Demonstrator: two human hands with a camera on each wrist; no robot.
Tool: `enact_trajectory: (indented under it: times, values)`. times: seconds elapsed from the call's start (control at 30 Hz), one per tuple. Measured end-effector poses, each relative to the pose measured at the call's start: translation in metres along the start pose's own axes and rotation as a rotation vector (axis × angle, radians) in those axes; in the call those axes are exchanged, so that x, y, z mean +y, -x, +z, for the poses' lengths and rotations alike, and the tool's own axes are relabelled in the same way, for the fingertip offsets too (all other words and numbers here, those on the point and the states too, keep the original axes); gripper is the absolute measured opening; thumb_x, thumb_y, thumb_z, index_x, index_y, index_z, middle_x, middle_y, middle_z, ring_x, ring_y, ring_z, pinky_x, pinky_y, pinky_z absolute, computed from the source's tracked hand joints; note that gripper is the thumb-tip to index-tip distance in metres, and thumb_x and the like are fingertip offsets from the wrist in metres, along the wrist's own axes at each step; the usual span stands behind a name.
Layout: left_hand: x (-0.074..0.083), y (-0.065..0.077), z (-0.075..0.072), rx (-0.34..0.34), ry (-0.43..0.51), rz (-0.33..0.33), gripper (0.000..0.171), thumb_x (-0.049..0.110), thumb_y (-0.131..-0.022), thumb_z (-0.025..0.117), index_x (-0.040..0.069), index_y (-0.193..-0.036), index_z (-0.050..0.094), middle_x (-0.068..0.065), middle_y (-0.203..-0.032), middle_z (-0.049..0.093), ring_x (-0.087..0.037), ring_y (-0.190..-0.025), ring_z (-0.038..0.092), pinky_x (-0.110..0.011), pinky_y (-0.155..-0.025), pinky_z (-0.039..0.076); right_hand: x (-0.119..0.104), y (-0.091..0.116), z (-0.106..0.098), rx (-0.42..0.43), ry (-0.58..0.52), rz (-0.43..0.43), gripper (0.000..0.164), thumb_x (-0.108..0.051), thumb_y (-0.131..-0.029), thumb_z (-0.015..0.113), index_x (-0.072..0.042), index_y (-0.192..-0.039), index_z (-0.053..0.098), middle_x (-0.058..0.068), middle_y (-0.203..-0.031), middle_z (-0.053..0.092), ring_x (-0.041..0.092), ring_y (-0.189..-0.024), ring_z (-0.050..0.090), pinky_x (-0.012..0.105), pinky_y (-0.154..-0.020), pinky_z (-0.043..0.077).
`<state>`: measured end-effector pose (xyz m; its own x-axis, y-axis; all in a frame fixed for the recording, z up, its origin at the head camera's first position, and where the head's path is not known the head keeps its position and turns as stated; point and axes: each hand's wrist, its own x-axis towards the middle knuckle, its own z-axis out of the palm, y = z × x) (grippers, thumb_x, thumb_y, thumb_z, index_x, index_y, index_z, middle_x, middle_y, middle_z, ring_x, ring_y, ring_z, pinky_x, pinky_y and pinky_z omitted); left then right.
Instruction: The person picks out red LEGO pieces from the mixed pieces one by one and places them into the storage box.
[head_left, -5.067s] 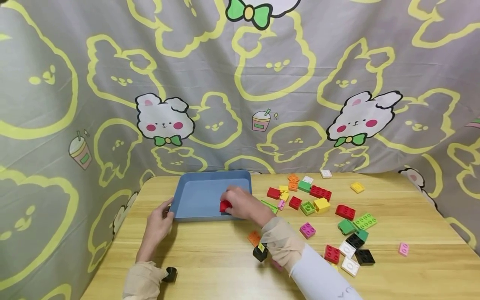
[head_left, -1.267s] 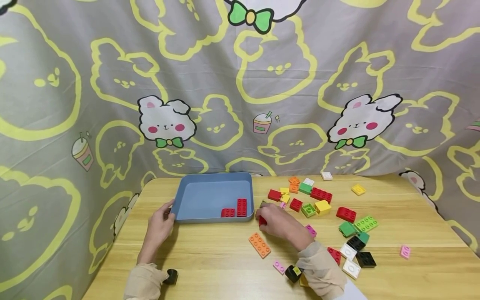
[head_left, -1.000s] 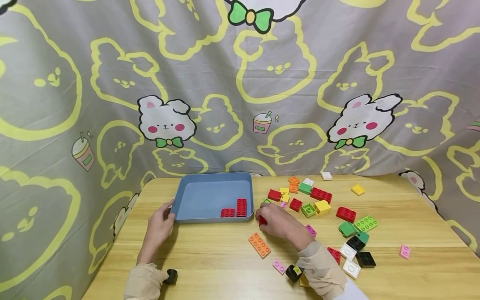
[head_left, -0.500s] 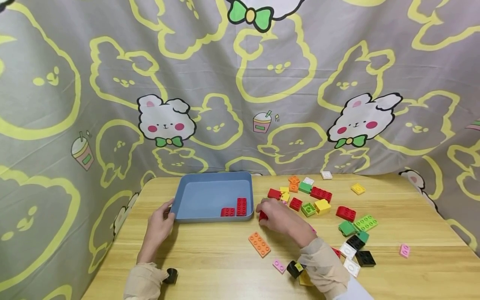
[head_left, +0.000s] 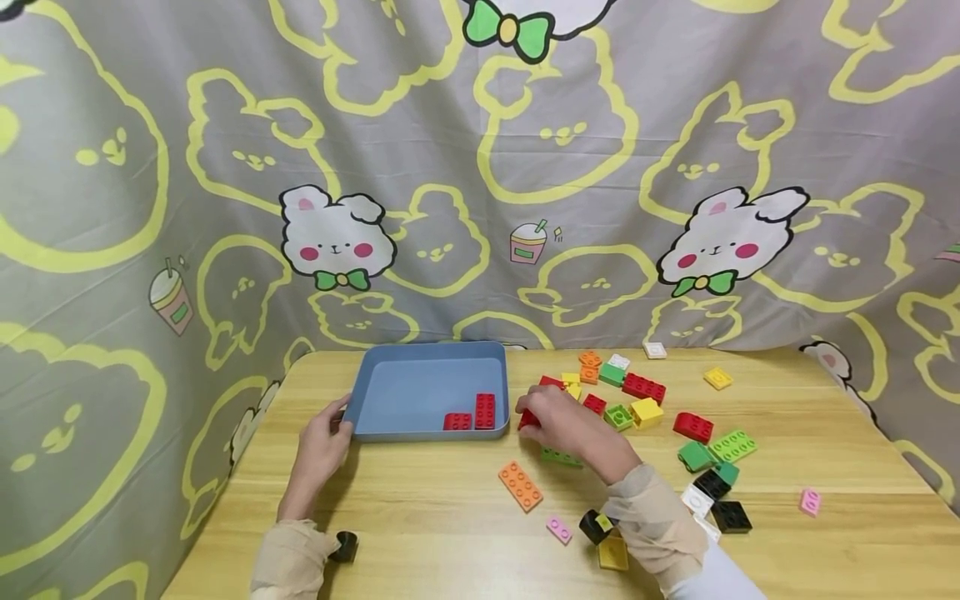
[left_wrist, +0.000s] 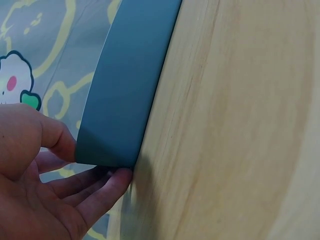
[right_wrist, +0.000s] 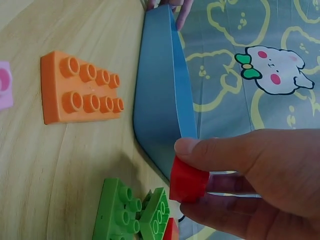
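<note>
My left hand (head_left: 321, 446) holds the front left corner of the blue tray (head_left: 420, 437). In the left wrist view the thumb lies at the rim of the tray (left_wrist: 125, 90) and fingers touch the corner below. Just right of the tray, my right hand (head_left: 573, 429) pinches a red toy brick (right_wrist: 188, 181) between thumb and fingers, above the table. Two red bricks, one long (head_left: 485, 411) and one short (head_left: 457, 422), lie in the tray's front right part. A green studded brick (head_left: 561, 457) lies beneath the right hand.
An orange brick (head_left: 521, 486) and a pink one (head_left: 558, 529) lie in front of the tray. Many coloured bricks spread over the table's right side, among them a yellow one (head_left: 646, 412) and a black one (head_left: 731, 517). A patterned curtain (head_left: 450, 167) hangs behind the table.
About five seconds ago the right hand held a red brick inside the tray. It since moved out to the right and grips another red brick, now slightly farther back. The left hand stays at the corner.
</note>
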<state>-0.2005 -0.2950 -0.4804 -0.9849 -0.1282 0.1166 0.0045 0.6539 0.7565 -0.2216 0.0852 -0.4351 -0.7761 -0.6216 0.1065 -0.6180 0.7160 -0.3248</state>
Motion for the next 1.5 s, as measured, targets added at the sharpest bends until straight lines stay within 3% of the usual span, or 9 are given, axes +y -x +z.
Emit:
enact_trajectory:
  times: [0.33, 0.67, 0.83, 1.17, 1.5]
  values:
    - [-0.001, -0.001, 0.002, -0.017, 0.004, -0.007, 0.051, 0.000, -0.100, 0.045, -0.004, -0.151, 0.046, -0.036, -0.136, 0.057, -0.047, -0.124, 0.058, -0.056, -0.103, 0.047, -0.003, -0.004, -0.004, 0.025, 0.009, -0.039, 0.026, -0.006, -0.089, 0.075, 0.004, -0.113, 0.075, 0.014, -0.107, 0.071, 0.019, -0.090, 0.063, 0.032, -0.077, 0.056]
    - [-0.004, 0.002, 0.003, -0.026, 0.004, 0.002, 0.051, 0.000, -0.101, 0.046, -0.004, -0.152, 0.045, -0.037, -0.137, 0.055, -0.048, -0.124, 0.057, -0.057, -0.102, 0.047, -0.017, -0.020, -0.013, 0.027, -0.014, -0.048, 0.015, -0.008, -0.090, 0.077, 0.000, -0.104, 0.077, 0.004, -0.092, 0.066, 0.014, -0.077, 0.056, 0.026, -0.068, 0.052]
    - [-0.007, 0.005, 0.000, -0.031, -0.001, -0.017, 0.052, 0.001, -0.101, 0.044, -0.003, -0.153, 0.044, -0.036, -0.139, 0.054, -0.047, -0.125, 0.057, -0.055, -0.100, 0.048, -0.026, -0.032, -0.013, 0.019, -0.017, -0.101, 0.020, -0.009, -0.089, 0.080, 0.000, -0.107, 0.077, 0.008, -0.096, 0.069, 0.016, -0.079, 0.057, 0.028, -0.068, 0.051]
    - [-0.009, 0.008, -0.005, -0.044, -0.009, -0.035, 0.053, 0.002, -0.102, 0.044, -0.003, -0.154, 0.042, -0.036, -0.140, 0.053, -0.048, -0.127, 0.055, -0.057, -0.102, 0.047, -0.045, -0.057, -0.003, 0.065, 0.037, -0.238, 0.014, -0.012, -0.090, 0.080, -0.006, -0.103, 0.078, 0.005, -0.096, 0.072, 0.017, -0.085, 0.064, 0.025, -0.073, 0.054]
    - [0.000, 0.000, 0.000, -0.034, -0.007, -0.014, 0.052, 0.001, -0.101, 0.046, -0.003, -0.153, 0.044, -0.036, -0.139, 0.055, -0.047, -0.126, 0.057, -0.056, -0.103, 0.046, -0.043, -0.065, 0.001, 0.098, 0.046, -0.241, 0.013, -0.012, -0.091, 0.078, -0.006, -0.103, 0.079, 0.004, -0.098, 0.073, 0.016, -0.088, 0.067, 0.025, -0.077, 0.056]
